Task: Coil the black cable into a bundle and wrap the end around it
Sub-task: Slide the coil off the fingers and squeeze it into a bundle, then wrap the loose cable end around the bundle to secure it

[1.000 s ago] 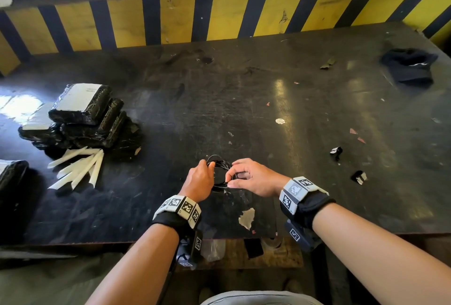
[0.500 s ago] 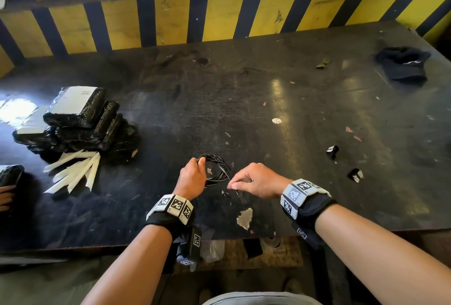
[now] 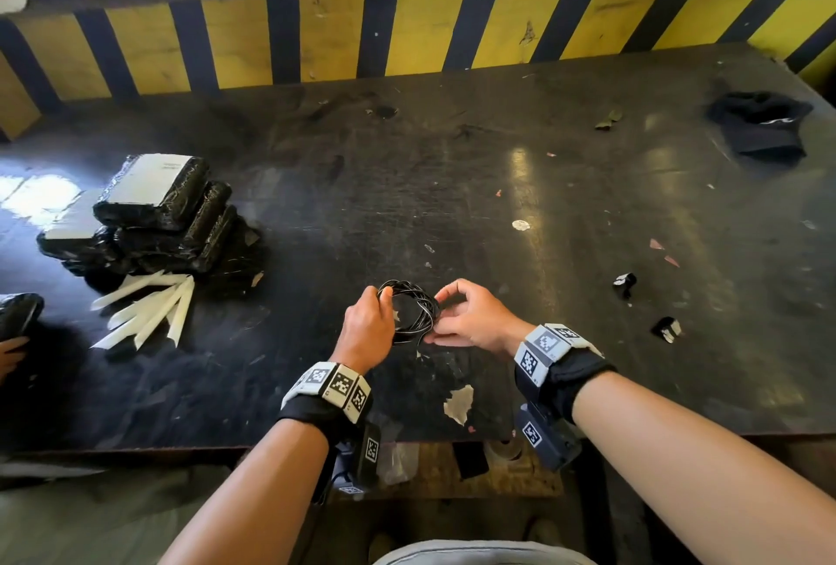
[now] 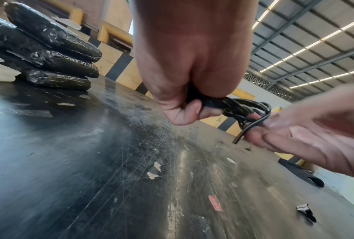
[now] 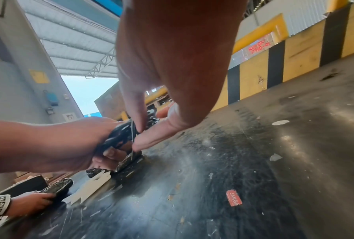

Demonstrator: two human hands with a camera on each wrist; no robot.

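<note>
The black cable [image 3: 414, 311] is wound into a small round coil held just above the dark table [image 3: 452, 184] near its front edge. My left hand [image 3: 368, 325] grips the coil's left side in a closed fist; the left wrist view shows the strands [image 4: 229, 105] running out of that fist [image 4: 184, 97]. My right hand [image 3: 470, 315] pinches the cable's loose end [image 4: 251, 127] at the coil's right side, thumb and forefinger together [image 5: 139, 132]. The short free tip [image 4: 237, 140] points down toward the table.
A stack of black wrapped packs [image 3: 154, 211] and several white strips [image 3: 149, 311] lie at the left. A dark cloth [image 3: 764, 121] sits far right, small black scraps [image 3: 624, 284] at mid right. Another person's hand [image 3: 11, 354] shows at the left edge. A yellow-black striped wall [image 3: 407, 30] backs the table.
The right hand went from pinching low beside the coil to the coil's right rim, bringing the loose end up against it. The left hand keeps its grip and the coil has opened out rounder.
</note>
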